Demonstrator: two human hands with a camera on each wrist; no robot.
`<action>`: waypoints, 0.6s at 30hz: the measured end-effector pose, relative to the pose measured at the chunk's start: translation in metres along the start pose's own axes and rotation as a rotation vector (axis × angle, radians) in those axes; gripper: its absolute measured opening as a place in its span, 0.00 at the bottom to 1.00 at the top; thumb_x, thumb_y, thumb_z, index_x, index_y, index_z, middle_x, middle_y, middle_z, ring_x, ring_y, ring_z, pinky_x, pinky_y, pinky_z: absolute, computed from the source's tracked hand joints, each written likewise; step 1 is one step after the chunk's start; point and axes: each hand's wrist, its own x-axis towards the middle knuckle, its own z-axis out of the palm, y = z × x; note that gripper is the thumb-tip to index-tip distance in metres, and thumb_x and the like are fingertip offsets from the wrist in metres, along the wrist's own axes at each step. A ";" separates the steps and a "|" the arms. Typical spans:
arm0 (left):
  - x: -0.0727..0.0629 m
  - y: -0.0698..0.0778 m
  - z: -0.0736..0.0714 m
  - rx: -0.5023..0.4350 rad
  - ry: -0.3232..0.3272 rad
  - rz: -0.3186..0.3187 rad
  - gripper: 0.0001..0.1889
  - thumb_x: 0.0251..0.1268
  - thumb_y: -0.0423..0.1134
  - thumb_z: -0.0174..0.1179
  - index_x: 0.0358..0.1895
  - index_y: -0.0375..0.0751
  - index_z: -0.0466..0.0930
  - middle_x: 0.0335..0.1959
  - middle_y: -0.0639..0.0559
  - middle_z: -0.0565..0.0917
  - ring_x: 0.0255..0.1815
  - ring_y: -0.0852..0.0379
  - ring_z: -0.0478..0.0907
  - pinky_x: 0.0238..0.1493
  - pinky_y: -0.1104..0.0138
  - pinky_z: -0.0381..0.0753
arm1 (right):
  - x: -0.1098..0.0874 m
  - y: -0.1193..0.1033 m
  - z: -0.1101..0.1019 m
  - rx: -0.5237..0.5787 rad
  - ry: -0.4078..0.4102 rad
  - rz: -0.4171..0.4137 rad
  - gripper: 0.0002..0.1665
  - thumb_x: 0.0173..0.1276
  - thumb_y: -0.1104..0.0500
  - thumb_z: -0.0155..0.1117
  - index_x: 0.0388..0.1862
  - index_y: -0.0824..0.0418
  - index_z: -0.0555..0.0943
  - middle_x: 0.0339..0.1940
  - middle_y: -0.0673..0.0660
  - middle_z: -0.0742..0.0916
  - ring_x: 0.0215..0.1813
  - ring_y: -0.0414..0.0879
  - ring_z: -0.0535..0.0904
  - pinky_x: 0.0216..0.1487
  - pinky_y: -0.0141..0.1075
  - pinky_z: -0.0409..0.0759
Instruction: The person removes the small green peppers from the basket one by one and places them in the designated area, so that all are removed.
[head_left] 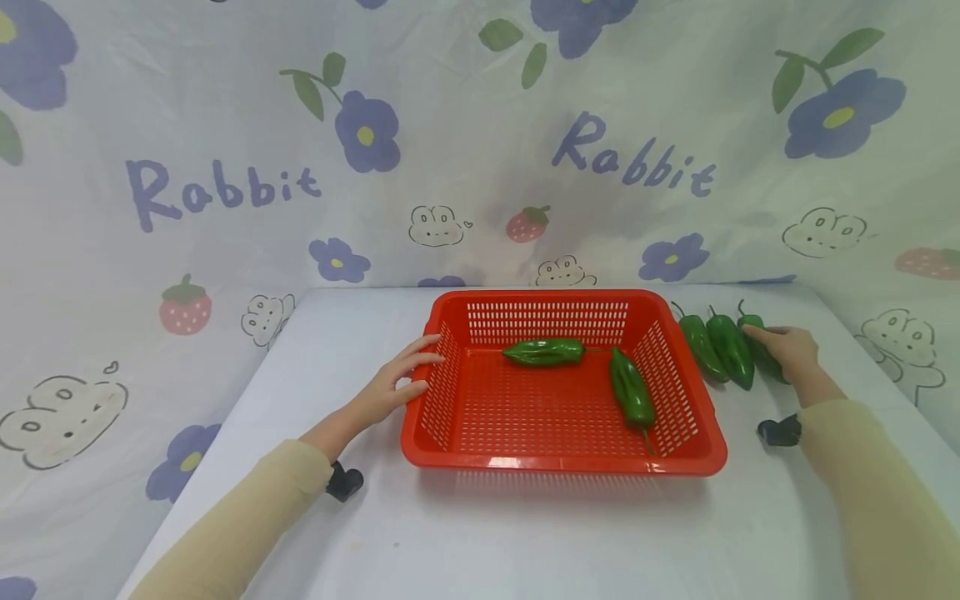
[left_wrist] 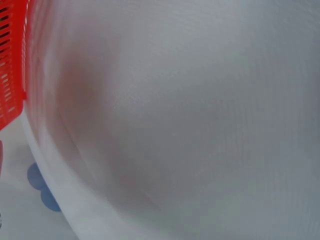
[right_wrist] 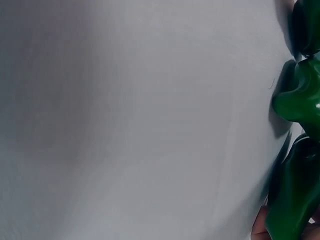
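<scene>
A red perforated plastic basket [head_left: 562,461] sits on the white table with two green peppers inside. One pepper [head_left: 546,352] lies sideways near its back wall, the other [head_left: 632,390] slants along the right side. My left hand [head_left: 397,379] rests on the basket's left rim, fingers fairly straight. Right of the basket lie three more green peppers. My right hand [head_left: 793,350] pinches the rightmost pepper [head_left: 759,342], which is partly hidden by it. In the right wrist view, fingers [right_wrist: 259,227] flank the end of this pepper [right_wrist: 292,195]. The left wrist view shows only the basket's corner [left_wrist: 12,75].
Beside the held pepper lie a middle pepper [head_left: 730,348] and a left one [head_left: 703,346], close to the basket's right wall. A patterned cloth [head_left: 450,167] hangs behind the white table [head_left: 525,533]. Each wrist wears a small black device.
</scene>
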 end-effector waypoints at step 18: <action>0.000 0.000 0.001 0.007 0.006 -0.007 0.22 0.59 0.31 0.50 0.58 0.29 0.68 0.70 0.40 0.55 0.70 0.42 0.52 0.54 0.48 0.72 | 0.008 0.000 -0.006 -0.004 -0.047 0.035 0.56 0.60 0.32 0.45 0.69 0.74 0.45 0.68 0.77 0.52 0.68 0.70 0.50 0.65 0.56 0.58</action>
